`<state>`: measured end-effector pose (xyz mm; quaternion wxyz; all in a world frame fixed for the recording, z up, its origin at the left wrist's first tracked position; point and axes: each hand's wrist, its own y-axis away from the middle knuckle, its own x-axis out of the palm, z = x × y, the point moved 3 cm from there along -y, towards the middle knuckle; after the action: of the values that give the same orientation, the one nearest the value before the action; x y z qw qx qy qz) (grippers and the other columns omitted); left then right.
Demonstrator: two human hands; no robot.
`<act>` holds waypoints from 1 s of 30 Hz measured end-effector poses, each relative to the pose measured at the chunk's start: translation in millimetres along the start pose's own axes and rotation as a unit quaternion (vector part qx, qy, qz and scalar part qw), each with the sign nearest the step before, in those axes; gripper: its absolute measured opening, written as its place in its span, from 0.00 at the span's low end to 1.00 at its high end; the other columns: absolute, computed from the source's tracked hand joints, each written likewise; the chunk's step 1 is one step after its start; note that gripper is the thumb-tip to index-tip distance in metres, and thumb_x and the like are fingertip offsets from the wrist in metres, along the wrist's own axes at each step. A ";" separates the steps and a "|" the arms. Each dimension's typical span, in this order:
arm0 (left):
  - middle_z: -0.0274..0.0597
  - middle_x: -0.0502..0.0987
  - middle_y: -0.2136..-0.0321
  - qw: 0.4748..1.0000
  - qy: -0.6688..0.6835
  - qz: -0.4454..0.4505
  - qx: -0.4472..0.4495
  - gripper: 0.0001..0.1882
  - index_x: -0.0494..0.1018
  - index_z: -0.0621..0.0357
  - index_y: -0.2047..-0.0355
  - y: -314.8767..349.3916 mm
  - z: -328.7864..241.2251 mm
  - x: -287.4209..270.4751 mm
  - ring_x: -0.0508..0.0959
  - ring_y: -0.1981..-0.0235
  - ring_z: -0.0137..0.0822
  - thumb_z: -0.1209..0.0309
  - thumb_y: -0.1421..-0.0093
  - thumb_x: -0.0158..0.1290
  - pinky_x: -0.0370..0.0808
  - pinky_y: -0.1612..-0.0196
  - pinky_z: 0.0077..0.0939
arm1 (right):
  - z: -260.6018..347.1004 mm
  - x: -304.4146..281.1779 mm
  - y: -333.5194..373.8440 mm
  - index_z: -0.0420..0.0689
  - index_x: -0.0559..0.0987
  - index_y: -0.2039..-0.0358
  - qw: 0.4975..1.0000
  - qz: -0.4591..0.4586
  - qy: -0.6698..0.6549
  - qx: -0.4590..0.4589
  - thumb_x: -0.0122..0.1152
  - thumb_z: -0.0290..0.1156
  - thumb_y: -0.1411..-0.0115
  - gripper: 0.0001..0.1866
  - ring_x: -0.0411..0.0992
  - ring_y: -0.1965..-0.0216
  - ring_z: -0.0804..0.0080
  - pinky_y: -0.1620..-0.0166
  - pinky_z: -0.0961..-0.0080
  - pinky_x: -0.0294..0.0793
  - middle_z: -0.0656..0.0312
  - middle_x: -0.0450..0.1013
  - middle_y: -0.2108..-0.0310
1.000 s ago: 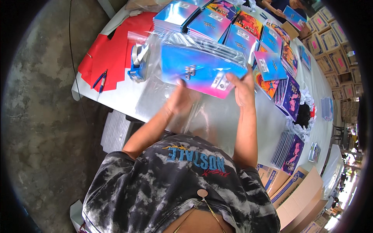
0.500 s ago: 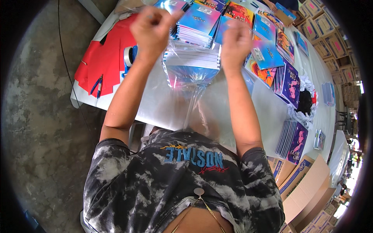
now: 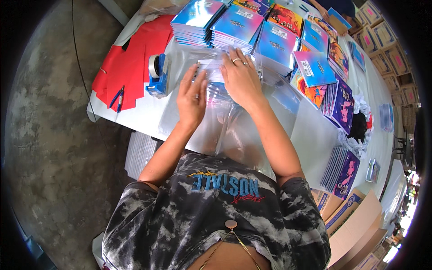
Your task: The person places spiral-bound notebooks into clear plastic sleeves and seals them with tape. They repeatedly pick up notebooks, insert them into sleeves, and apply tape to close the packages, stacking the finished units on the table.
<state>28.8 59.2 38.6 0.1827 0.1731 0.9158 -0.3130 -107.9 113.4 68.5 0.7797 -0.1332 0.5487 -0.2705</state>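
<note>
A bundle of notebooks (image 3: 209, 64) in clear plastic film lies on the table in front of me, its white page edges facing up. My right hand (image 3: 243, 77) rests across it with straight fingers, a ring on one of them. Beside its near left part is my left hand (image 3: 192, 100), fingers stretched out and slightly apart, at the film. Loose clear film (image 3: 230, 128) trails from the bundle toward my body. Both hands hide much of the bundle. Just beyond stand stacks of blue-pink spiral notebooks (image 3: 238, 23).
A blue tape dispenser (image 3: 157, 83) stands to the left, near red sheets (image 3: 148, 42) and pens (image 3: 118, 100). Purple notebooks (image 3: 340, 105) and crumpled paper (image 3: 360, 101) lie to the right. An open cardboard box (image 3: 355, 231) sits at lower right. Another person's hand (image 3: 322, 12) shows at the far side.
Both hands have come down from above the bundle onto it and its film. The right hand has moved left and the left hand nearer my body. The tape dispenser is now uncovered.
</note>
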 end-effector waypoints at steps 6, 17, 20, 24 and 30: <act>0.35 0.72 0.50 0.967 -0.195 0.061 0.155 0.13 0.77 0.51 0.59 -9.9 -39.9 16.6 0.66 0.46 0.40 0.66 0.44 0.54 0.56 0.44 0.40 | -13.4 -25.3 43.0 0.41 0.72 0.52 0.885 -0.423 -0.023 0.192 0.54 0.22 0.48 0.19 0.64 0.46 0.58 0.43 0.60 0.54 0.55 0.68 0.50; 0.50 0.75 0.61 0.988 -0.043 0.054 0.139 0.19 0.70 0.62 0.52 -92.6 -39.9 7.0 0.75 0.59 0.45 0.76 0.46 0.51 0.70 0.54 0.33 | 2.1 -14.0 44.8 0.45 0.75 0.56 0.994 -0.103 -0.020 -0.031 0.58 0.29 0.49 0.17 0.66 0.50 0.68 0.46 0.70 0.59 0.64 0.71 0.57; 0.43 0.79 0.71 0.914 0.100 0.389 -0.064 0.10 0.76 0.65 0.64 -132.6 -22.6 22.1 0.78 0.69 0.33 0.76 0.47 0.53 0.72 0.59 0.26 | 5.0 -15.1 46.7 0.48 0.75 0.55 0.994 -0.098 -0.039 -0.020 0.58 0.30 0.48 0.18 0.66 0.49 0.69 0.48 0.69 0.60 0.66 0.70 0.54; 0.37 0.79 0.69 0.959 0.264 0.091 -0.052 0.12 0.75 0.62 0.59 -184.4 -42.3 -19.1 0.76 0.73 0.25 0.71 0.42 0.52 0.71 0.70 0.19 | 6.5 -14.7 51.2 0.48 0.75 0.55 0.993 -0.108 -0.036 -0.012 0.59 0.31 0.48 0.17 0.65 0.48 0.69 0.48 0.69 0.60 0.67 0.70 0.53; 0.48 0.78 0.65 0.942 -0.070 0.322 0.056 0.13 0.76 0.56 0.60 -83.9 -37.5 22.6 0.79 0.63 0.40 0.72 0.47 0.55 0.74 0.59 0.29 | -1.6 -11.6 45.0 0.47 0.75 0.56 0.963 -0.230 -0.132 0.053 0.63 0.22 0.54 0.21 0.65 0.48 0.67 0.49 0.69 0.62 0.63 0.69 0.52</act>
<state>-35.6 25.1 99.1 0.3272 0.4465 0.7771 -0.2995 -99.9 157.0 54.3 0.7680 -0.2484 0.3806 -0.4512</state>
